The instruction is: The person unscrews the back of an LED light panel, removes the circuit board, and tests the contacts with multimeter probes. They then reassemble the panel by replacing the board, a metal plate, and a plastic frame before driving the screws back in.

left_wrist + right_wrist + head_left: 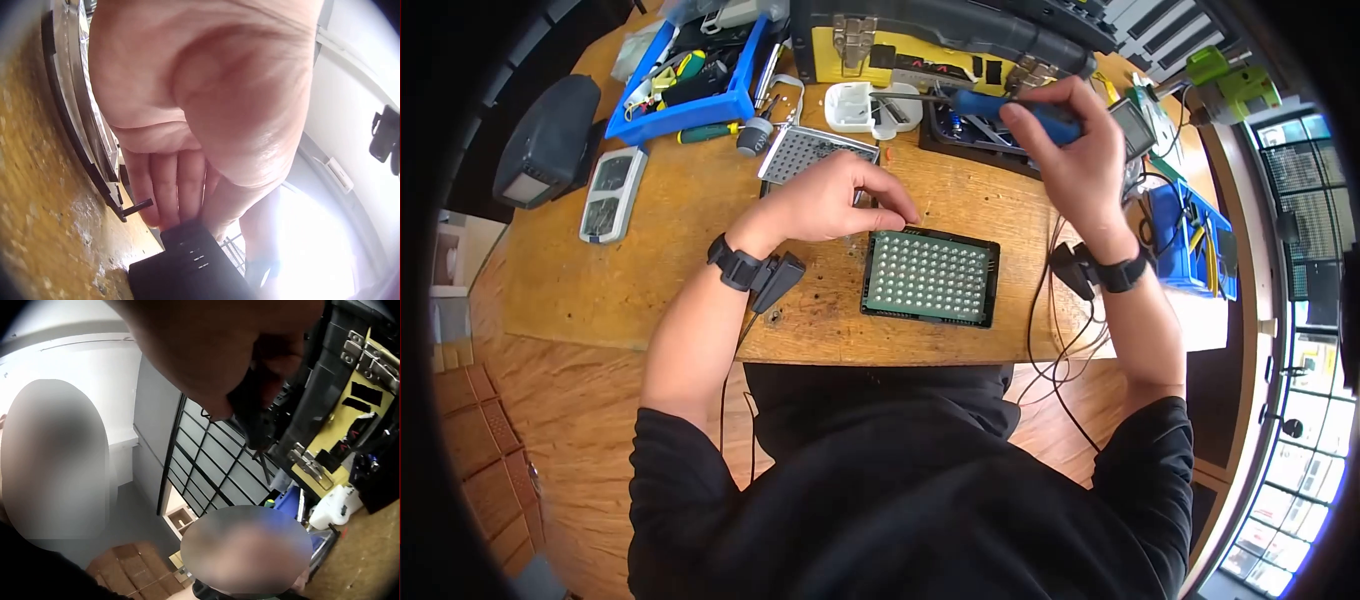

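Observation:
A rectangular LED panel (930,278) lies on the wooden table with its green board and rows of small clear LEDs facing up in a black frame. At its far left edge my left hand (825,200) pinches the frame between thumb and fingers. The left wrist view shows the fingertips partly hidden behind the black casing (194,265). Raised above the back of the table, my right hand (1090,160) grips a screwdriver (980,104) by its blue handle, shaft pointing left. In the right wrist view the screwdriver (250,415) is dark and partly covered by the fingers.
Behind the left hand sits a perforated metal plate (815,150), with a white tray (850,108) beyond it. A blue tool bin (740,100) stands back left, a yellow-and-black case (900,60) at the back. Blue bins (1175,225) and loose cables (1040,300) are at right.

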`<state>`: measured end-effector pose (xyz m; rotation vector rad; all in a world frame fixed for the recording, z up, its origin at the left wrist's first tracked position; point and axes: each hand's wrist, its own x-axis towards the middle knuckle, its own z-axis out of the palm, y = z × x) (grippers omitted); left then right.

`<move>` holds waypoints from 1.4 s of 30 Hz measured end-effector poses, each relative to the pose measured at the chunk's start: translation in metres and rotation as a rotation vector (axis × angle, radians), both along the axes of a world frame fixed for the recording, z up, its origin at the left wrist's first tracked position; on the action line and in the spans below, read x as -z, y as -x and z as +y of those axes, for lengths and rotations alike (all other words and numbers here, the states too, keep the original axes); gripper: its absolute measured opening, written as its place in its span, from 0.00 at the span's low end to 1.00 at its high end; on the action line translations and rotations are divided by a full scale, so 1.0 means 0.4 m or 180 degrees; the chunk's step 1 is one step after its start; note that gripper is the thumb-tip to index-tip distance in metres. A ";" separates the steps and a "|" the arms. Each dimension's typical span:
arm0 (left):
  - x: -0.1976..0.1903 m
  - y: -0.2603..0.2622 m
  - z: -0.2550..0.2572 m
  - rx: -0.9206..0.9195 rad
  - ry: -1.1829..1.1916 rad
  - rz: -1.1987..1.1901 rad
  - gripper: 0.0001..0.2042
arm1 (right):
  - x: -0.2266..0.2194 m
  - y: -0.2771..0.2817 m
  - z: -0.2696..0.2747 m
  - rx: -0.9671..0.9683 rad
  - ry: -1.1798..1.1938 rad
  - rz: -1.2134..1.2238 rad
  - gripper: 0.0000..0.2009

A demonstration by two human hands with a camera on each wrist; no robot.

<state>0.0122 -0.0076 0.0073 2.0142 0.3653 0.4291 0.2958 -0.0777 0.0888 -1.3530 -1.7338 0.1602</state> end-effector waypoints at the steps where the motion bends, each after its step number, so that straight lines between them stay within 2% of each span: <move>1: -0.001 -0.001 0.000 -0.0001 -0.0070 0.0005 0.08 | 0.016 -0.005 -0.003 0.0064 0.0013 -0.0007 0.17; 4: -0.001 -0.001 -0.004 0.0043 -0.0228 -0.0003 0.09 | 0.050 -0.010 -0.042 0.0100 0.0151 0.0139 0.16; 6: -0.006 0.004 -0.008 -0.0002 -0.0363 0.0049 0.08 | 0.063 -0.018 -0.081 0.0115 0.0037 -0.0024 0.16; 12: -0.027 0.005 -0.030 -0.0076 -0.0444 -0.0038 0.08 | 0.125 -0.092 -0.219 0.0533 0.0405 -0.0221 0.17; 14: -0.045 -0.003 -0.045 -0.0171 -0.0794 -0.0426 0.09 | 0.141 -0.115 -0.256 0.0593 0.0452 -0.0215 0.16; 15: -0.062 -0.008 -0.055 -0.0086 -0.0987 -0.0443 0.15 | 0.149 -0.124 -0.274 0.0604 0.0608 -0.0169 0.16; 16: -0.081 -0.013 -0.071 -0.0037 -0.1008 -0.0410 0.15 | 0.156 -0.130 -0.289 0.0616 0.0747 -0.0114 0.15; 18: -0.107 -0.027 -0.108 -0.0076 -0.1653 -0.0062 0.26 | 0.149 -0.144 -0.312 0.0660 0.0688 -0.0061 0.15; 19: -0.097 -0.026 -0.117 -0.0004 -0.1981 0.0362 0.44 | 0.133 -0.153 -0.323 0.0762 0.0475 -0.0075 0.14; 20: -0.093 -0.029 -0.134 0.0003 -0.1966 0.0357 0.44 | 0.112 -0.158 -0.330 0.0849 0.0264 -0.0098 0.14; 21: -0.093 -0.033 -0.154 -0.0065 -0.2139 0.0593 0.49 | 0.081 -0.155 -0.338 0.0814 0.0161 0.0112 0.13; 22: -0.096 -0.033 -0.169 -0.0138 -0.2317 0.0834 0.54 | 0.050 -0.158 -0.347 0.0771 0.0070 0.0021 0.12; 23: -0.099 -0.032 -0.175 -0.0048 -0.2169 0.1034 0.60 | 0.005 -0.150 -0.358 0.0636 0.0169 -0.0264 0.12; 26: -0.091 -0.038 -0.183 -0.0050 -0.2083 0.1104 0.59 | -0.096 -0.107 -0.375 0.0275 0.0351 -0.0756 0.12; 31: -0.074 -0.039 -0.182 0.0005 -0.2088 0.1014 0.57 | -0.137 -0.048 -0.339 -0.0355 0.0478 -0.1295 0.15; 42: -0.075 -0.036 -0.183 0.0055 -0.2055 0.1002 0.55 | -0.137 0.010 -0.289 -0.0354 0.0656 -0.1974 0.17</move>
